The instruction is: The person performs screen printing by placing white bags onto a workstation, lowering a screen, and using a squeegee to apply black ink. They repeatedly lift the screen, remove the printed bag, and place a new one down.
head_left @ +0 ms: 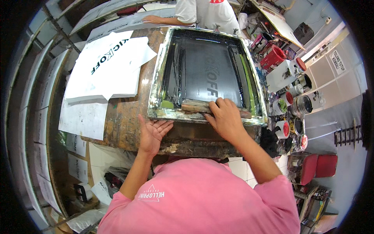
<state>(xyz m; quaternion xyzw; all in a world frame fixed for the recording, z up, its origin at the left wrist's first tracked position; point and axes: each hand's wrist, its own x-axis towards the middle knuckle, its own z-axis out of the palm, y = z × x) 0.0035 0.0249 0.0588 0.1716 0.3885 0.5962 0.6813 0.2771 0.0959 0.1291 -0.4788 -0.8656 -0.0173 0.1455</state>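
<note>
A screen printing frame (154, 97) lies on the wooden table, its mesh dark and smeared with black ink, with lettering showing through. My right hand (225, 117) grips a wooden-handled squeegee (194, 105) that rests across the near end of the mesh. Beside the frame's near left corner is my left hand (153, 134), palm up, thumb apart and fingers stretched toward the frame's lower edge. Whether its fingertips touch the frame I cannot tell. Left of the frame sits an uneven stack of white printed sheets (105, 74) with black lettering.
The stained wooden table (124, 121) carries the frame and paper. Ink tubs and a red bucket (272, 56) crowd the right side. A rack (48, 101) holding printed sheets stands at left. Across the table is another person (208, 13) in white, one arm reaching left. A red chair (317, 167) is at right.
</note>
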